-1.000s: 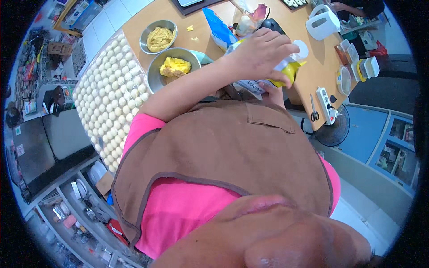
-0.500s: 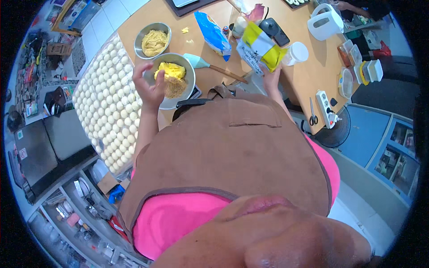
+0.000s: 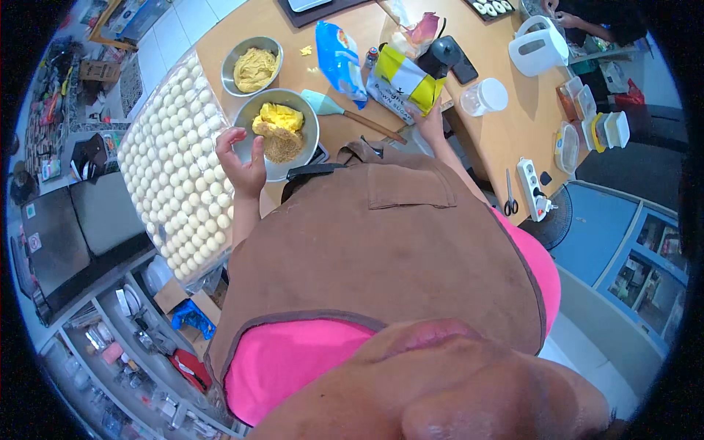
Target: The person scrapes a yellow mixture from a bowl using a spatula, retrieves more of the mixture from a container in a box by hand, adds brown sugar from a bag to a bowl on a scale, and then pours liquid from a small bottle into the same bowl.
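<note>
My right hand (image 3: 427,123) grips the lower right corner of a yellow and white sugar bag (image 3: 400,82) at the far side of the table. Beside the near metal bowl's left rim, my left hand (image 3: 243,163) is raised, thumb and fingers apart, holding nothing. That mixing bowl (image 3: 311,139) contains yellow butter (image 3: 279,116) and a heap of brown sugar (image 3: 281,147). It rests on a scale (image 3: 320,155), mostly hidden. To the bowl's right lies a spatula (image 3: 367,126) with a pale blue head and wooden handle.
Behind stands a second bowl (image 3: 229,55) of yellow dough. A blue bag (image 3: 339,62), dark bottle-like item (image 3: 440,55), clear jar (image 3: 484,97) and white pitcher (image 3: 539,48) stand rightward. Scissors (image 3: 511,199) lie near a power strip (image 3: 529,180). Dough balls (image 3: 176,147) fill the left.
My right hand has moved the sugar bag left and lower, beside the blue bag, and it looks more upright. My left hand has shifted slightly and still holds nothing.
</note>
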Tool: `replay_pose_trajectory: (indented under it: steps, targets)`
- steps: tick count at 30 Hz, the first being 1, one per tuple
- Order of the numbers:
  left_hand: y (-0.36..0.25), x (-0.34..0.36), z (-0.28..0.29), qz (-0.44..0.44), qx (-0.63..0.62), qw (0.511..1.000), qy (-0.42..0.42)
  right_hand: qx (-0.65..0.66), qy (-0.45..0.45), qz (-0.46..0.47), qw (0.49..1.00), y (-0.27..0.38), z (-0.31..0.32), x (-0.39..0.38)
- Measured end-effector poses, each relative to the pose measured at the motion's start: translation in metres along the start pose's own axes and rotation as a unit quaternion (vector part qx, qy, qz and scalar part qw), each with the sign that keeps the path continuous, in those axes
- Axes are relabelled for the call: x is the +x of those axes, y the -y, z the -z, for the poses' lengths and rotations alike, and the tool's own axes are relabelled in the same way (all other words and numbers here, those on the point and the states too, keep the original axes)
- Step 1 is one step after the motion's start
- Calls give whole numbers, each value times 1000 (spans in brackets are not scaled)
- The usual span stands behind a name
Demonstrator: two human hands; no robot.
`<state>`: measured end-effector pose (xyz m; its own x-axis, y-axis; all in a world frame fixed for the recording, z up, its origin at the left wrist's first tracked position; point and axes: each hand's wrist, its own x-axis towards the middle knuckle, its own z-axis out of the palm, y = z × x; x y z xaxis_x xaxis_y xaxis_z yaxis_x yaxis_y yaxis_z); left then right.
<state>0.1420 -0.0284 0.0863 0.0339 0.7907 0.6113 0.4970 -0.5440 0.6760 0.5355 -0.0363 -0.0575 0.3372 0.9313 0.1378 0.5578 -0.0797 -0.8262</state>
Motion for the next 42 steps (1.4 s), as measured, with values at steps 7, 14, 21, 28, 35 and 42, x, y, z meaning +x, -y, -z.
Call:
replay_pose_trajectory:
  steps: [7, 14, 21, 28, 35, 42]
  targets:
    - [2, -1, 0, -2, 12, 1000, 0, 0, 42, -45, 998, 15, 15, -1]
    - [8, -7, 16, 14, 20, 999, -26, 76, 35, -6, 996, -26, 49, -2]
    - [10, -27, 31, 42, 32, 997, -64, 3, -116, 195, 974, 149, 83, 77]
    - [-4, -38, 48, 10, 42, 994, -97, -513, 212, 286, 781, 166, -47, 183]
    - [7, -97, 93, 113, 75, 969, -205, -583, 444, 128, 669, 150, -96, 205]
    - [7, -95, 106, 120, 84, 973, -180, -576, 413, 211, 674, 110, -108, 211]
